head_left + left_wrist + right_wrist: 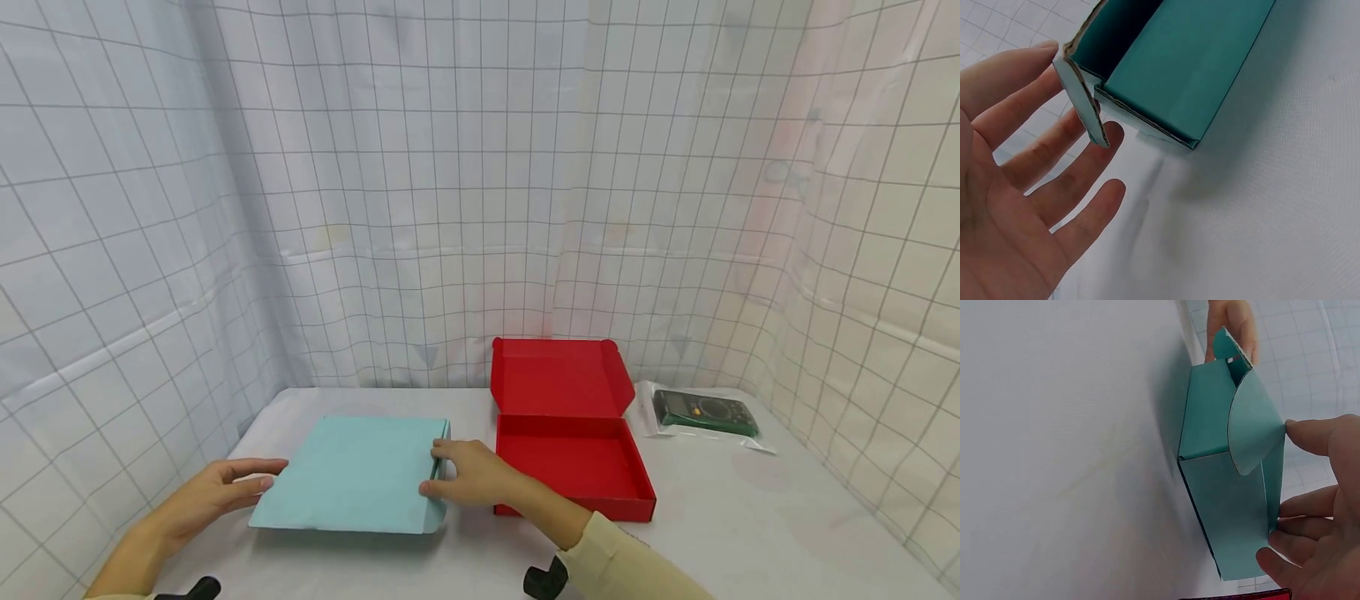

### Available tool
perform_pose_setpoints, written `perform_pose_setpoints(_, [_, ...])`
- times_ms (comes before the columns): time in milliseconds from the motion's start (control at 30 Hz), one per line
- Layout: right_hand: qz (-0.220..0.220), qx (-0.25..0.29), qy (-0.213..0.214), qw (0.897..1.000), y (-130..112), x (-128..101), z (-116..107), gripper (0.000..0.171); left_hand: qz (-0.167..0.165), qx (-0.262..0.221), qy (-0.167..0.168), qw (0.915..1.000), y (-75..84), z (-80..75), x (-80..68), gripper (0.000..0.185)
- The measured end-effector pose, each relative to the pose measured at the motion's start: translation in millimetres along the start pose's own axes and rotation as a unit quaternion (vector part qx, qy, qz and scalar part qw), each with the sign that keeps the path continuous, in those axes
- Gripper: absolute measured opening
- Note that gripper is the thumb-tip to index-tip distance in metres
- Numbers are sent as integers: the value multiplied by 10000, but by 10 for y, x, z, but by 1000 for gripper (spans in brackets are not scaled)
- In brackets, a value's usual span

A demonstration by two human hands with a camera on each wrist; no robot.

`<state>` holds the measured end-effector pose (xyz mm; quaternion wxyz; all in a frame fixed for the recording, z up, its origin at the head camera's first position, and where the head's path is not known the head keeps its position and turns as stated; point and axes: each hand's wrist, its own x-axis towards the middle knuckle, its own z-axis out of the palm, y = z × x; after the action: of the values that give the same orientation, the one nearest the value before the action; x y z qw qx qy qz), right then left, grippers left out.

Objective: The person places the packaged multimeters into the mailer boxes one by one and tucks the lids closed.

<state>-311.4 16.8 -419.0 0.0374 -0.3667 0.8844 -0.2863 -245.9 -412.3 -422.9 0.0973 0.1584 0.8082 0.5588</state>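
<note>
Seemingly, the teal box (358, 472) lay flat on the counter (750, 517), left hand (217, 492) touching its edge with straight fingers, right hand (476, 473) pinching its side flap. Uneven pressure could have buckled that flap; beyond stood the open red box (570, 433).

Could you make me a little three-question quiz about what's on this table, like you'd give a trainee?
1. True or false: the red box stands open.
2. Which hand touches the teal box's side flap? A) left hand B) right hand C) both
3. What lies in a clear bag at the table's far right?

Key:
1. True; its lid stands up at the back.
2. C; each hand is at a flap on its own side.
3. A dark green meter.
</note>
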Motion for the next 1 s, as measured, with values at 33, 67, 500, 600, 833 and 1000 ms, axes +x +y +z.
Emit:
perform_pose_setpoints(33, [-17,-23,-24,10000,5,3,0,67,-47,25,18,10000,0,3,-4,42])
perform_pose_setpoints(67, [-27,-54,-44,10000,9,6,0,67,-77,44,39,10000,-4,5,-8,42])
perform_pose_setpoints(500, [-60,-155,-51,9998,13,-1,-2,66,22,243,161,9996,-68,19,-12,39])
perform_pose_setpoints(600, [-67,-140,-68,9999,8,-4,-5,66,-10,251,143,9996,-73,13,-6,39])
perform_pose_setpoints(833, [-60,-128,-112,9998,-14,-7,-22,66,175,163,-62,9997,-19,21,36,43])
perform_pose_setpoints(1000, [-10,-102,-141,9998,-16,-5,-20,67,273,411,-92,9987,12,36,56,43])
